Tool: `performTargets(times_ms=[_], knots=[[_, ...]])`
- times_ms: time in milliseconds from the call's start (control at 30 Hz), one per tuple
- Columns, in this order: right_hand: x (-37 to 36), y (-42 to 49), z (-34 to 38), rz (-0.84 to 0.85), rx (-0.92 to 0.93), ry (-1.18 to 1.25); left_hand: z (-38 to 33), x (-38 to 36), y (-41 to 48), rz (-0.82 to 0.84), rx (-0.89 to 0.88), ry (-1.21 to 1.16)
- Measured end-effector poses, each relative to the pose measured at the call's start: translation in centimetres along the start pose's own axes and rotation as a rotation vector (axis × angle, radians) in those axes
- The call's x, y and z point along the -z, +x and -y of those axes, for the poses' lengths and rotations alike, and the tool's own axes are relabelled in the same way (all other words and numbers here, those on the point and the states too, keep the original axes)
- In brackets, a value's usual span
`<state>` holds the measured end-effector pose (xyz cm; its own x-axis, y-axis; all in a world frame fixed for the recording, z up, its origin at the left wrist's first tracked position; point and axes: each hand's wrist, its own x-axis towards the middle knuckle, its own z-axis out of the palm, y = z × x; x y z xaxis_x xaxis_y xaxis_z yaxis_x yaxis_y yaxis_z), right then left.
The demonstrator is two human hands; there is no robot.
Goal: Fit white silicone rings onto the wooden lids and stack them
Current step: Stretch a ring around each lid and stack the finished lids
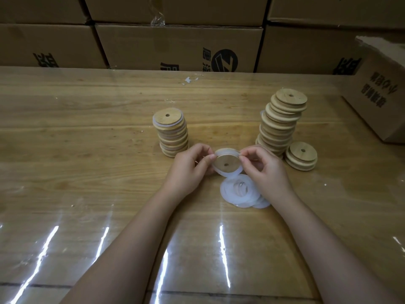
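Two hands meet over the middle of the table. The left hand pinches the left edge of a round wooden lid with thumb and curled fingers. The right hand pinches a white silicone ring at the right edge of the lid. The lid is a flat disc of pale smooth wood with a small hole in its centre, and it is held tilted toward the camera, just above the table. The ring is thin, soft and half transparent, and it goes around the lid. Fingers cover both sides, so I cannot tell if it sits fully in place.

Several loose rings lie overlapped on the table below the lid, partly hidden by the right wrist. To the left stands a stack of ringed lids, with white edges showing between the wood. To the right a taller stack of lids leans unevenly, and a short stack stands just beside it.

The table shows wood grain under a glossy clear film with bright streaks of glare. Brown cardboard boxes stand behind, and their black print is cut off
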<state>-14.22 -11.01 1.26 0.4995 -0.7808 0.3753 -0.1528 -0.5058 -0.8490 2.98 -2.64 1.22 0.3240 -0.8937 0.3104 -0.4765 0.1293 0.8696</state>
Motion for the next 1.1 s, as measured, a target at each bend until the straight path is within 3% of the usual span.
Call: performTargets(times_ms=[167, 300, 633, 1100], knots=[[-0.1, -0.1, -0.1, -0.023, 0.049, -0.057, 0.2, -0.1, -0.4, -0.065, -0.173, 0.208], [-0.1, -0.1, -0.1, -0.027, 0.022, -0.029, 0.4, -0.5, -0.3, -0.106, -0.197, 0.276], [0.1, -0.1, -0.2, -0.002, -0.084, 0.060, 0.3, -0.2, -0.3, -0.072, -0.105, 0.144], [-0.4, -0.3, 0.1, 0.016, 0.143, -0.048, -0.4, -1.4, -0.5, -0.097, -0.317, 0.285]])
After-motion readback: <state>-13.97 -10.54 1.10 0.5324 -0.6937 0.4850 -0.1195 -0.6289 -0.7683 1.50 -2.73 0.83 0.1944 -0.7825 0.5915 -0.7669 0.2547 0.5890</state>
